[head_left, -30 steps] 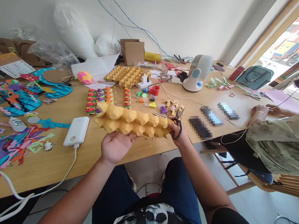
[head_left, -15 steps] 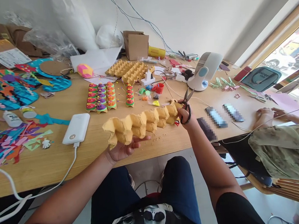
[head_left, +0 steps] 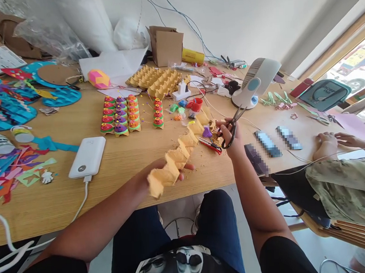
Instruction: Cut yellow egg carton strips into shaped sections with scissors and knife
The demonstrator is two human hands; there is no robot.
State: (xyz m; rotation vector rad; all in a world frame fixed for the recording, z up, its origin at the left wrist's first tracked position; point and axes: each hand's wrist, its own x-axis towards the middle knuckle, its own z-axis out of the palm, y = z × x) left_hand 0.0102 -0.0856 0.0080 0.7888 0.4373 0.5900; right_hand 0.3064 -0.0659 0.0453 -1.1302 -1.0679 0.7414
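My left hand (head_left: pixel 188 167) is closed on a strip of yellow egg carton (head_left: pixel 178 155), holding it tilted above the table; the strip hides most of the palm and some fingers. In my right hand (head_left: pixel 235 146) is a pair of black-handled scissors (head_left: pixel 239 114), blades pointing up and slightly apart, away from the strip. Below them on the table lie a red utility knife (head_left: pixel 210 145), a purple scrap (head_left: pixel 207 131) and carton crumbs. Rows of painted egg-carton cups (head_left: pixel 120 117) stand farther back, beside a single row (head_left: pixel 158 114).
More egg carton (head_left: pixel 163 85) lies behind the cups. A white fan (head_left: pixel 253 84) stands at back right. A power bank (head_left: pixel 87 158) with a cable and coloured scraps (head_left: pixel 14 173) are at left. Phones (head_left: pixel 268 143) lie at right, near another person's hands (head_left: pixel 328 142).
The egg carton strip has swung from nearly level to a steep slant, its far end moved away from my right hand. The utility knife and purple scrap now show. The scissors stay in my right hand.
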